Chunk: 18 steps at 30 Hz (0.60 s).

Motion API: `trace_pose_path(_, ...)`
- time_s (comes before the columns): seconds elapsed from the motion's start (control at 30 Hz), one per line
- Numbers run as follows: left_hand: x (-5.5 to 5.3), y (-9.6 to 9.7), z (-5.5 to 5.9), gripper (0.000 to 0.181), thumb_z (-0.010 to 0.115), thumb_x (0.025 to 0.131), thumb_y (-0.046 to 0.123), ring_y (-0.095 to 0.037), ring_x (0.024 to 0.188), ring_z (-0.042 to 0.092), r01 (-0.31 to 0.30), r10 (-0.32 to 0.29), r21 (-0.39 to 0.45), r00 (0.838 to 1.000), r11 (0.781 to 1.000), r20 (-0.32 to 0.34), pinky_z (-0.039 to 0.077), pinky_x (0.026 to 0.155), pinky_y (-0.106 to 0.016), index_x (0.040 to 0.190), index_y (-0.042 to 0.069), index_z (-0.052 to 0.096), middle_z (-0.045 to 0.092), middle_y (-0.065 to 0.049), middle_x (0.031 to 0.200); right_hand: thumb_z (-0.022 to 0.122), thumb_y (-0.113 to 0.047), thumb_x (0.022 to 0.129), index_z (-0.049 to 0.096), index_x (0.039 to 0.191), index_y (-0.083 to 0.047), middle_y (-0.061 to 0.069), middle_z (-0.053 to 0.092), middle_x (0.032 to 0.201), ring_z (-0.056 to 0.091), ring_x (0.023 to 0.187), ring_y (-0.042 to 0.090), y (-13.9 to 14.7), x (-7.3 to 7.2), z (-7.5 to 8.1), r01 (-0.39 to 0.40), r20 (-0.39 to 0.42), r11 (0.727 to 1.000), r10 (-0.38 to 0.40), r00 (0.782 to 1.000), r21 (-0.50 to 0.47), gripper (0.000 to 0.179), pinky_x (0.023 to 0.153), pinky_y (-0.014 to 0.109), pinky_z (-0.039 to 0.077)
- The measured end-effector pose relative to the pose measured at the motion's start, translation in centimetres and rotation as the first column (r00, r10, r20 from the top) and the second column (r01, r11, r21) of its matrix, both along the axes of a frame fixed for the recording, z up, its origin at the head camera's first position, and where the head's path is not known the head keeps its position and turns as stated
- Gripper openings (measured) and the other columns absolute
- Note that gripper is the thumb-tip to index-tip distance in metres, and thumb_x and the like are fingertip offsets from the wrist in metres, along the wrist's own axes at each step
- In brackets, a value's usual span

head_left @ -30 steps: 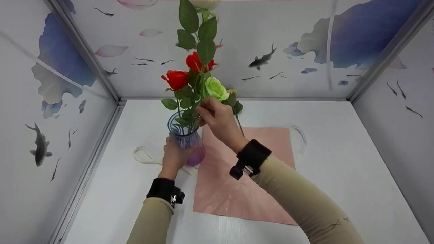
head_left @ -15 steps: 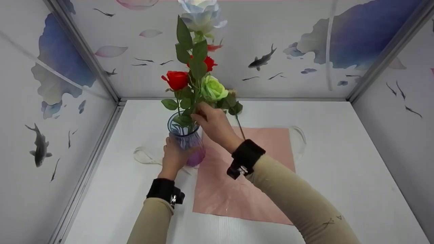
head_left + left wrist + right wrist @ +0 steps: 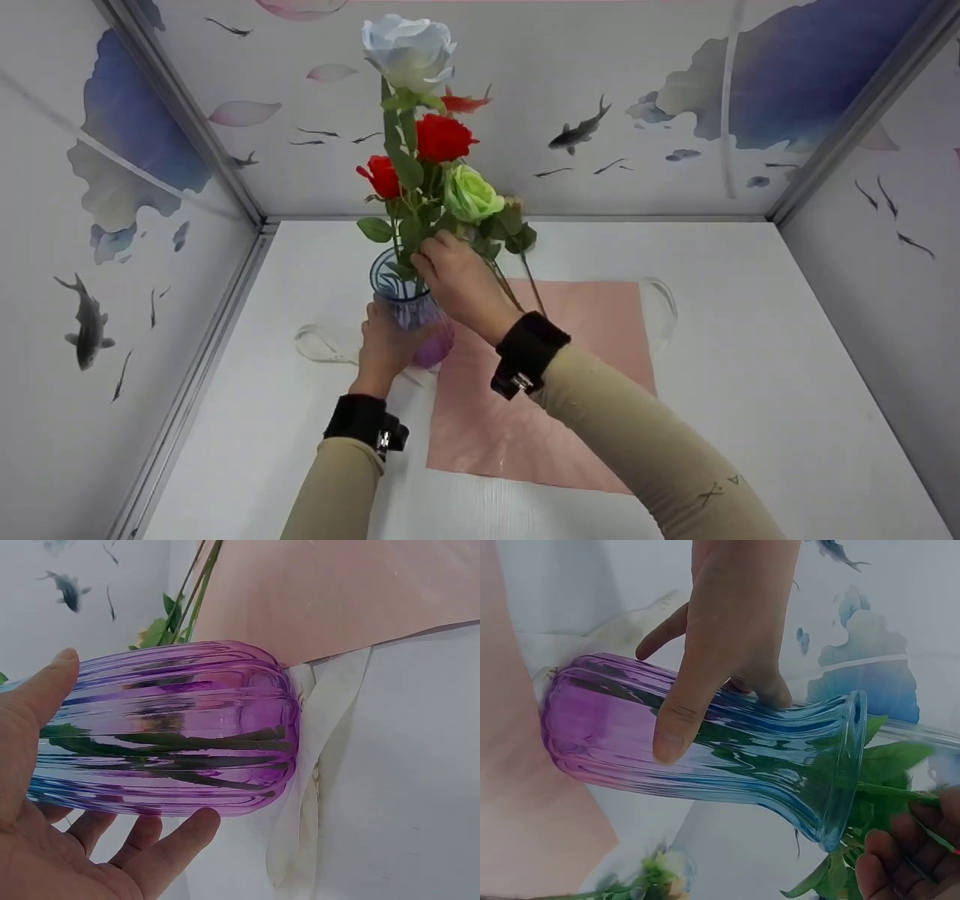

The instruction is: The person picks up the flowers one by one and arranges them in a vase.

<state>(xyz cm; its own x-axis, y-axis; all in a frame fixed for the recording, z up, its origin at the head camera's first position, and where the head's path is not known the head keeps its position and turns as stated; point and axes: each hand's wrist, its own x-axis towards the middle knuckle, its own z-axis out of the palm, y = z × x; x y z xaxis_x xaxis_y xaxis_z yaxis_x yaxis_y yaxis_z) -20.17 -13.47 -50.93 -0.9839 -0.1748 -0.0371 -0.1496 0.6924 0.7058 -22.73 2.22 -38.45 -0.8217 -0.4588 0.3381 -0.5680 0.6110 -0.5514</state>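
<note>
My left hand (image 3: 386, 345) grips a ribbed glass vase (image 3: 437, 349), blue at the rim and purple at the base. Its thumb and fingers lie on opposite sides of the glass in the left wrist view. Above the rim, my right hand (image 3: 465, 281) pinches a green stem (image 3: 896, 793) belonging to a tall pale-blue and white rose (image 3: 410, 52). Two red roses, one farther back (image 3: 444, 137) and one to the left (image 3: 380, 178), stand among leaves over the vase. Several stem ends (image 3: 247, 741) show through the glass. The vase mouth is partly hidden by leaves.
A light-green rose (image 3: 472, 193) and other leafy stems (image 3: 534, 285) lie to the right, behind my right hand. A flat pink sheet or bag (image 3: 517, 427) covers the middle of the white table (image 3: 750, 375), with white loops (image 3: 664, 315) at its sides. Printed panels enclose the table.
My right hand has moved left and slightly down with the rose stem. The pale rose has come lower into view and shifted left. The left hand and vase stay in place.
</note>
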Motion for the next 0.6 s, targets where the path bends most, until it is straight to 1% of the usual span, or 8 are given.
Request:
trace_pose_path(0.07,-0.02,0.02,0.02,0.112,0.081,0.083,0.044,-0.05,0.132,0.044,-0.005,0.004,0.014,1.0,1.0,0.015,0.045,0.102,-0.065,0.157,-0.007,0.014,0.038,-0.029,0.147,0.048,-0.021,0.109,0.065,0.105,-0.002,0.013,0.06,0.1,0.059,0.09,0.026,-0.22,-0.07,-0.19,-0.001,0.014,1.0,0.0,1.0,0.01,0.026,0.084,0.041,0.053)
trace_pose_path(0.13,-0.05,-0.01,0.04,0.112,0.081,0.083,0.044,-0.049,0.134,0.042,-0.013,0.012,0.026,0.999,1.0,0.04,0.044,0.103,-0.064,0.158,-0.006,0.013,0.037,-0.027,0.148,0.046,-0.023,0.11,0.065,0.107,-0.002,0.014,0.06,0.101,0.058,0.091,0.027,-0.33,-0.08,-0.33,0.0,0.036,1.0,0.0,0.999,0.021,0.028,0.084,0.042,0.052)
trace_pose_path(0.2,-0.05,-0.02,0.13,0.113,0.08,0.084,0.044,-0.047,0.137,0.04,-0.02,0.017,0.034,0.997,0.999,0.07,0.043,0.106,-0.063,0.158,-0.006,0.01,0.035,-0.026,0.15,0.046,-0.024,0.11,0.063,0.106,-0.002,0.012,0.059,0.097,0.058,0.089,0.026,-0.41,-0.06,-0.4,0.0,0.051,1.0,-0.001,0.999,0.019,0.028,0.082,0.041,0.052)
trace_pose_path(0.27,-0.07,-0.04,0.18,0.115,0.079,0.084,0.044,-0.046,0.138,0.037,-0.024,0.02,0.038,0.996,0.999,0.086,0.042,0.107,-0.062,0.159,-0.006,0.008,0.033,-0.025,0.152,0.045,-0.025,0.11,0.062,0.106,-0.004,0.008,0.057,0.091,0.055,0.083,0.024,-0.5,-0.03,-0.38,0.004,0.072,1.0,-0.005,0.997,0.002,0.027,0.077,0.039,0.05)
trace_pose_path(0.4,-0.07,-0.03,0.16,0.116,0.078,0.083,0.043,-0.047,0.139,0.036,-0.029,0.024,0.058,0.997,0.998,0.077,0.043,0.105,-0.063,0.159,-0.007,0.006,0.032,-0.024,0.153,0.045,-0.025,0.11,0.057,0.103,-0.005,0.002,0.047,0.079,0.049,0.072,0.019,-0.71,-0.03,-0.35,0.012,0.128,0.998,-0.003,0.992,-0.065,0.024,0.068,0.034,0.042)
trace_pose_path(0.5,-0.12,0.01,0.06,0.117,0.078,0.082,0.044,-0.048,0.138,0.036,-0.029,0.024,0.067,0.997,0.997,0.071,0.044,0.102,-0.064,0.159,-0.007,0.007,0.033,-0.024,0.153,0.048,-0.022,0.108,0.057,0.098,-0.005,0.0,0.046,0.075,0.048,0.067,0.017,-0.81,-0.08,-0.51,0.026,0.119,0.996,-0.015,0.993,-0.086,0.021,0.064,0.031,0.04)
trace_pose_path(0.6,-0.17,0.01,0.02,0.116,0.078,0.083,0.045,-0.048,0.138,0.036,-0.028,0.023,0.059,0.997,0.998,0.076,0.043,0.102,-0.065,0.16,-0.006,0.008,0.032,-0.024,0.153,0.051,-0.018,0.104,0.057,0.095,-0.006,-0.001,0.047,0.074,0.049,0.065,0.015,-0.84,-0.13,-0.71,0.049,0.078,0.995,-0.042,0.996,-0.084,0.015,0.062,0.029,0.04)
